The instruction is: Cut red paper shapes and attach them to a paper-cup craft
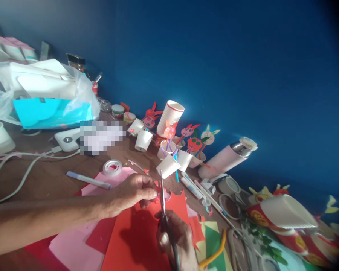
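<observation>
Two hands: I see left hand (pixel 130 194) pinching paper scrap (pixel 166 195) beside upright scissors (pixel 165 216), gripped below by right hand (pixel 177 238).

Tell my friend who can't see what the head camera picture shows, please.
A person's right hand holds scissors with blades at a small paper piece pinched by the left hand, above red paper sheets on a cluttered wooden table. Behind stand white paper cups and paper bunny figures against a blue wall.
</observation>
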Available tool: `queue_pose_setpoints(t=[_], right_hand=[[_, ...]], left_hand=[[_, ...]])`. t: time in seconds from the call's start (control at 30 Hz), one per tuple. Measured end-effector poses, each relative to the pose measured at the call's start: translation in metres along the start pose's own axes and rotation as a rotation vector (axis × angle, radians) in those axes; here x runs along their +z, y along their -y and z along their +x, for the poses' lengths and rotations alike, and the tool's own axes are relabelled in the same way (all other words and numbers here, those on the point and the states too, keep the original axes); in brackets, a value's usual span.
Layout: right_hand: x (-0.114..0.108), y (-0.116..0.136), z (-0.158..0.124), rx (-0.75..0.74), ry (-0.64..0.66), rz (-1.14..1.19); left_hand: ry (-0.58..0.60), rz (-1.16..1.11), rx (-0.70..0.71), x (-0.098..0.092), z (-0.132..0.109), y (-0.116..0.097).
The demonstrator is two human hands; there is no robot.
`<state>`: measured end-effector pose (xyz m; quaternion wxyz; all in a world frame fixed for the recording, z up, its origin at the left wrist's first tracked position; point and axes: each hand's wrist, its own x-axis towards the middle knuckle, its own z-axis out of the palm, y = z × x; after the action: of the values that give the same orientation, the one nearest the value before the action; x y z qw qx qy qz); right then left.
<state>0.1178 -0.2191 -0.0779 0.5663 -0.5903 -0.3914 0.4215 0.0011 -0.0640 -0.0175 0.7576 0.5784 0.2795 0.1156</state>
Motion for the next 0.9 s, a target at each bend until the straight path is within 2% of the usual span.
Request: queue_pose_setpoints(t=[0.43,0.9], right_hand=[[0.000,-0.005,-0.001,0.017,-0.015,-0.033],[0.001,-0.012,-0.005,0.000,-0.046,-0.050]], left_hand=[[-0.031,0.045,0.027,0.000,-0.001,-0.001],[0.004,0.124,0.026,0.000,-0.005,-0.009]])
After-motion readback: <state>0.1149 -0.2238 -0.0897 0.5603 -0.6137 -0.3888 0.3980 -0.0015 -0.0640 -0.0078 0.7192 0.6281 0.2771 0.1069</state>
